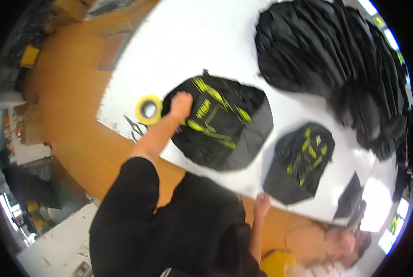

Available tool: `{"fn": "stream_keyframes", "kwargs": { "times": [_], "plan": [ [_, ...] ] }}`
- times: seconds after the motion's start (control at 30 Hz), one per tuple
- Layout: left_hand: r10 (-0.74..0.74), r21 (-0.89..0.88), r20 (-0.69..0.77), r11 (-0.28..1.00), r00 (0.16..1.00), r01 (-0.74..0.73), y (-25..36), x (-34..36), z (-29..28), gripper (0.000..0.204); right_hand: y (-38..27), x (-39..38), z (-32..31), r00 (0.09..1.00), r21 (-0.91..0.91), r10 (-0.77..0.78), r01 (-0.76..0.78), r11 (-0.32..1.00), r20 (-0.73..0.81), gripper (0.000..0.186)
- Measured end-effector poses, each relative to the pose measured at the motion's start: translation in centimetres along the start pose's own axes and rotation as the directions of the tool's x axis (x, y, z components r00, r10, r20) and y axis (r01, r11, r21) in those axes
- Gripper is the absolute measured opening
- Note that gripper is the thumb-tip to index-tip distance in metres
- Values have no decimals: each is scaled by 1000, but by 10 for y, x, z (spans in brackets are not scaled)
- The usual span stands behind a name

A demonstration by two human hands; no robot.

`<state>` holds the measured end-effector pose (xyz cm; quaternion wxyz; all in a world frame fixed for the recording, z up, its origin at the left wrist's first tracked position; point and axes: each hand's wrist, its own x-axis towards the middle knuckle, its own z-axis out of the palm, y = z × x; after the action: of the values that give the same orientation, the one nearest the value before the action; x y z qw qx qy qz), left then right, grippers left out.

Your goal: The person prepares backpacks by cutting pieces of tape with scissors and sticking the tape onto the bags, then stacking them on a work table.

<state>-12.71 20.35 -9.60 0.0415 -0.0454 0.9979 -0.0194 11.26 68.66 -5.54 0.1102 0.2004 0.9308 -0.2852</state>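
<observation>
Black-and-lime bag: lying on bench, perhaps steadied at ten o'clock by curled left grip; curled right grip at five o'clock; clamping unclear.

The bench is brightly lit, with glare blown out at the right; straight edges are bent, corners are blackened, and detail is softened by blur.
</observation>
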Motion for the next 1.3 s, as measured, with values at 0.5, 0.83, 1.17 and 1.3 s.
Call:
{"fn": "stream_keyframes", "kwargs": {
  "times": [0.5, 0.83, 1.17, 1.3],
  "plan": [
    [-147, 35, -16, 988, 989, 148, 9, -20, 4, 17, 37, 15, 19, 992, 103, -43, 30, 994, 121, 22],
    [174, 131, -18, 977, 985, -170, 3, -34, 2, 27, 87, 40, 45, 964, 36, -265, 264, 964, 23, 19],
    [142, 47, 84, 988, 986, -147, 5, -54, 25, 50, 23, 43, 16, 977, 129, -56, 30, 991, 208, 20],
    [161, 5, 265, 986, 951, -168, -5, -51, 20, 51, 35, 38, 14, 971, 64, -128, 118, 991, 203, 22]
  ]
}}
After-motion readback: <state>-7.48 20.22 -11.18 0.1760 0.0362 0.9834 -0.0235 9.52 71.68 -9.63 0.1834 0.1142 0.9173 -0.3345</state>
